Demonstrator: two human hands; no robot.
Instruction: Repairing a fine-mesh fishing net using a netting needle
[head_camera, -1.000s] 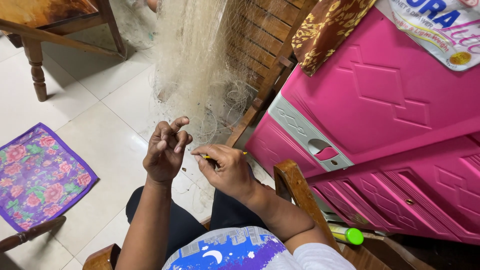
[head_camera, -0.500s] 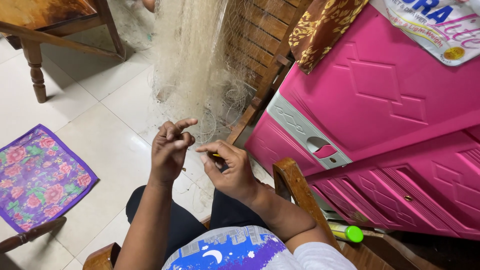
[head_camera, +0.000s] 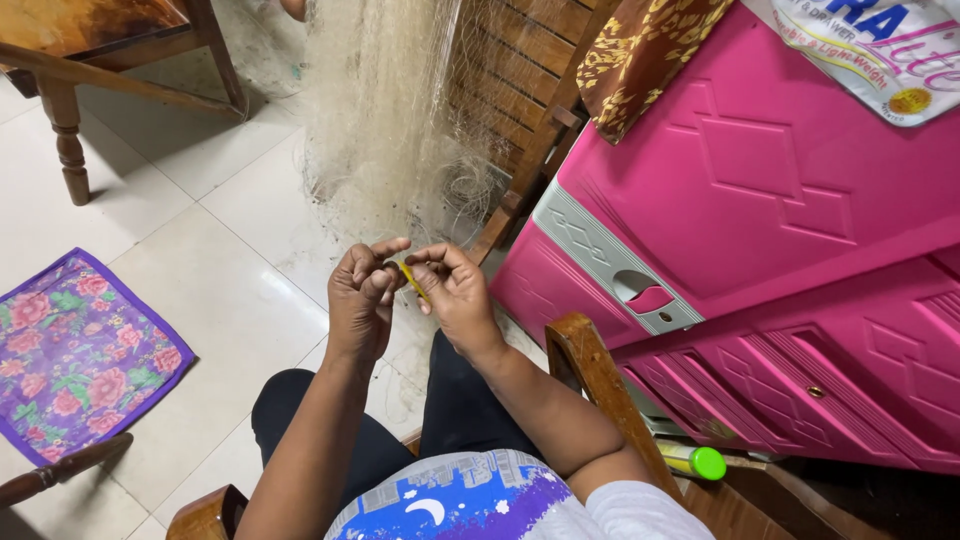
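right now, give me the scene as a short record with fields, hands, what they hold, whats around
left hand: fingers curled, meeting the right hand over the floor, pinching fine net strands
right hand: fingers pinched on a small yellow tool
yellow tool: slim, held between both hands; its far end is hidden
net: pale fine mesh hanging ahead, bunched above the hands
cabinet: pink plastic, to the right
mat: purple floral cloth on the tiled floor, left
chair arm: wooden, beside the right forearm

- White printed package (head_camera: 870, 50), top right corner, lying on pink plastic cabinet (head_camera: 760, 170); blue and red lettering, one yellow round mark, partly cropped.
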